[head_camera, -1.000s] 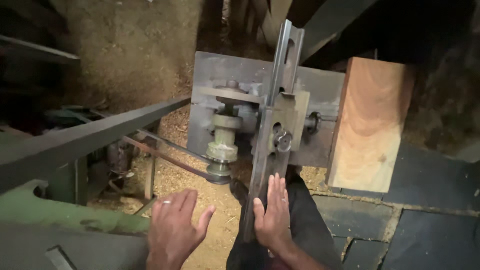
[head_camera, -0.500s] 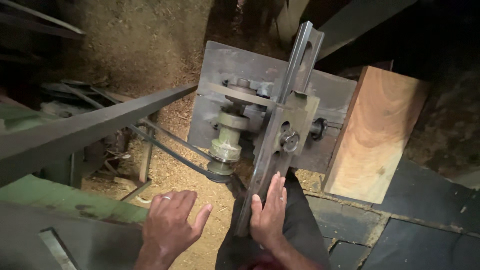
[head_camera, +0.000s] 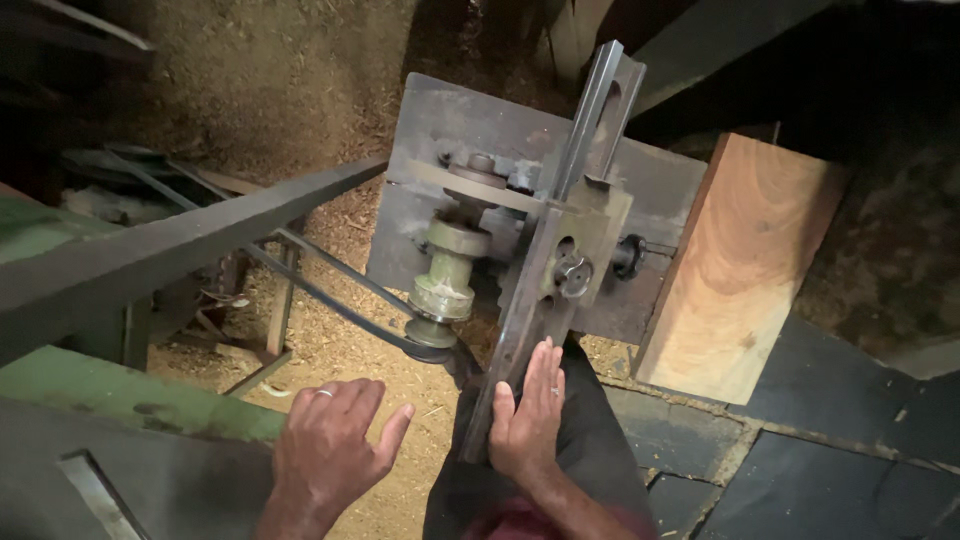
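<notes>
Metal bar (head_camera: 548, 260), long, grey and slotted near its upper end, runs diagonally down the head view from upper right to lower left, across a grey steel plate (head_camera: 440, 130) that stands on edge. About halfway down it passes a square bracket with a round bolt head (head_camera: 573, 275), and its lower end reaches down beside the person's dark trouser leg. The right hand (head_camera: 528, 420) lies flat against that lower end, fingers straight and together, palm pressed to the bar's right edge, not curled round it. The left hand (head_camera: 330, 450) is spread open with a ring on one finger, hovering just left of the bar, grasping nothing and touching nothing that can be made out. Just above it a greenish stepped pulley (head_camera: 445, 285) sits on the plate, with a dark drive belt (head_camera: 330, 300) looped round its bottom and running away to the upper left. A pale wooden block (head_camera: 735, 270) leans to the right of the plate. Sawdust (head_camera: 330, 340) covers the ground beneath, and a green machine frame (head_camera: 110, 395) fills the lower left corner
</notes>
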